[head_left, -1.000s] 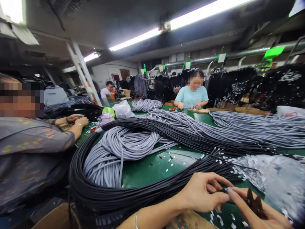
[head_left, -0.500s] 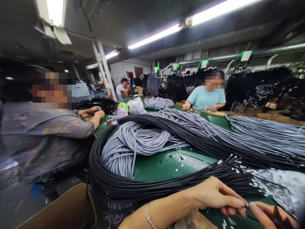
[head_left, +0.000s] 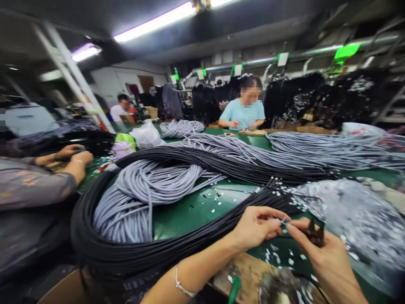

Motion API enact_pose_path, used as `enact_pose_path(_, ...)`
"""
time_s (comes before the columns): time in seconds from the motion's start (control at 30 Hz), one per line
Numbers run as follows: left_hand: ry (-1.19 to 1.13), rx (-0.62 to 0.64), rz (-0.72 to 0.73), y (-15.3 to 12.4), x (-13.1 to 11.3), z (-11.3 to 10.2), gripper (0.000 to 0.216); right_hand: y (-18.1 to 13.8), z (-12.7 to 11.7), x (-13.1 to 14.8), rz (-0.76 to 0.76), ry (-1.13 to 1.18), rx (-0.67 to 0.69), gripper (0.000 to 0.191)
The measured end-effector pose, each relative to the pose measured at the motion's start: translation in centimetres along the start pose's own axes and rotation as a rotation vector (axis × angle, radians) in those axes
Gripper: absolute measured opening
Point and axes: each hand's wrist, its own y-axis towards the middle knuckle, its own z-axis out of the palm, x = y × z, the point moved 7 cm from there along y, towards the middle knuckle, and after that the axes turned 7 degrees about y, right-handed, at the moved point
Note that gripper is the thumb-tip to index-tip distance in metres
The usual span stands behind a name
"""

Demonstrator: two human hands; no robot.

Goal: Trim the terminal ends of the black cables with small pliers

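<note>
My left hand (head_left: 255, 228), wearing a bracelet at the wrist, is closed with its fingertips pinched on a thin cable end (head_left: 284, 222). Thumb and fingertips of my right hand (head_left: 330, 253) meet the same cable end from the other side. Dark metal nippers (head_left: 314, 233) sit in the right palm with their jaws pointing up; their handles are hidden. Just behind my hands lie the tips of a long bundle of black cables (head_left: 190, 249), several with small white bits on them.
Coils of grey cable (head_left: 158, 181) cover much of the green table (head_left: 177, 221). A clear plastic bag (head_left: 357, 215) of small pieces lies right. Below my hands is a stained wooden board (head_left: 242, 270) with a green handle (head_left: 234, 289). Co-workers sit left and across.
The view has turned right, so the table and co-workers appear further left. Both my hands show more fully, still together at the cable end, and the nippers are now plainly visible.
</note>
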Motion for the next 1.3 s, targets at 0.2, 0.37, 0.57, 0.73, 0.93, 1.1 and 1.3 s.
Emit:
enact_pose_path(0.2, -0.161, 0.121, 0.054, -1.4, -2.6, 0.2, 0.039, -0.3, 2.4, 0.5, 0.256, 0.272, 0.113, 0.032)
enact_pose_path(0.37, -0.078, 0.046, 0.17, -1.9, -4.3, -0.5, 0.034, -0.1, 1.9, 3.3, 0.045, 0.065, 0.033, 0.031)
enact_pose_path(0.57, 0.084, -0.01, 0.413, -2.9, -5.8, -1.2, 0.021, -0.8, 2.7, 4.6, -0.141, -0.094, 0.109, 0.024)
enact_pose_path(0.73, 0.348, -0.098, 0.535, -4.1, -7.1, -1.4, 0.02, -1.2, 3.2, 5.2, -0.154, -0.058, 0.138, 0.023)
enact_pose_path(0.93, 0.567, -0.186, 0.719, -5.3, -7.9, -1.6, 0.023, -1.2, 3.4, 5.5, -0.163, -0.027, 0.145, 0.023)
enact_pose_path(1.1, 0.71, -0.21, 0.871, -6.0, -8.4, -1.2, 0.028, -1.4, 3.4, 5.4, -0.17, -0.007, 0.149, 0.021)
enact_pose_path(1.3, 0.789, -0.213, 0.958, -6.4, -8.8, -0.8, 0.021, -1.4, 3.3, 5.5, -0.165, 0.016, 0.158, 0.02)
